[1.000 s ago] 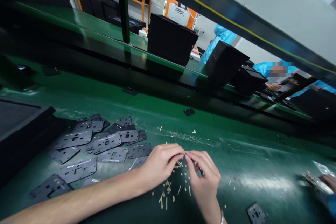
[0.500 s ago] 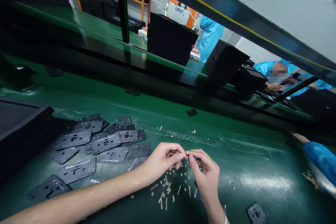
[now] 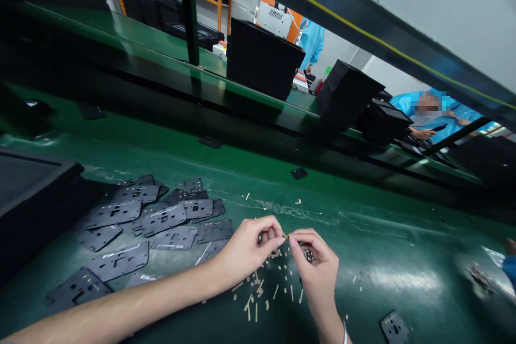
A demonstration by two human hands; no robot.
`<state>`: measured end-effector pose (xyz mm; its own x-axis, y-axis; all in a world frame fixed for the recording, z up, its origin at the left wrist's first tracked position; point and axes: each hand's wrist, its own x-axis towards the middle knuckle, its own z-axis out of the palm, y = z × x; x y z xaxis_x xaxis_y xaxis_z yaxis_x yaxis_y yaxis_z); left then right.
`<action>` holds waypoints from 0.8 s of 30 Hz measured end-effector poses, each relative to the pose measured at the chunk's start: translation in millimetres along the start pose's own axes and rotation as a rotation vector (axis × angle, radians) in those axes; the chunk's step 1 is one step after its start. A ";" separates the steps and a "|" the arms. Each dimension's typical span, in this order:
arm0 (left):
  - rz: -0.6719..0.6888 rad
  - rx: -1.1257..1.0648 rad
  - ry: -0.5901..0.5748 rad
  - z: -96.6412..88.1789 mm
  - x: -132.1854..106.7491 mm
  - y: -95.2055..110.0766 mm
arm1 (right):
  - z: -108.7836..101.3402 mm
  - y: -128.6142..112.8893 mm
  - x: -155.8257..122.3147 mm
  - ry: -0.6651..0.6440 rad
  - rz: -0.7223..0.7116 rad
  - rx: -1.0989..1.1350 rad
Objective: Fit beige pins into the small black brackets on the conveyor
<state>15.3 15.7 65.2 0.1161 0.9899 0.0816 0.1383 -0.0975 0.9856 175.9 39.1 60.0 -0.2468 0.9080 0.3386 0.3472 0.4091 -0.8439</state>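
Observation:
My left hand reaches in from the lower left, thumb and forefinger pinched. My right hand meets it from the lower right, also in a pinch. Between the fingertips of both is a tiny dark and yellowish piece, too small to name. Small shiny bits show within the curled fingers of my right hand; what they are I cannot make out. Beneath the hands, many pale strips and squares lie scattered on the green work surface.
Dark flat plates with cutouts are heaped to the left, beside a black bin. One more plate lies at lower right. Beyond runs a green belt with a black part. A co-worker's blue sleeve shows at the right edge.
Both hands keep their pinch, nearly in place. Black parts on the belt have shifted slightly right. At the right edge, the co-worker's arm has drawn back. A person in the background has moved left.

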 end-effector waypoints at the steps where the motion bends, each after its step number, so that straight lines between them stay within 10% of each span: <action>1: 0.053 0.087 0.034 1.0 -1.7 0.4 | 0.6 0.5 -1.0 0.014 0.008 0.004; 6: 0.296 0.308 0.076 4.3 -7.6 -2.0 | 2.6 -0.3 -5.4 0.017 -0.029 0.053; 24: 0.318 0.343 0.030 3.2 -6.2 -1.6 | -0.7 -6.8 -1.8 -0.023 -0.149 -0.045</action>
<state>17.5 9.4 62.7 0.1780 0.9075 0.3804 0.4184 -0.4197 0.8054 174.7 34.8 65.4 -0.3194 0.8349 0.4482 0.3451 0.5430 -0.7655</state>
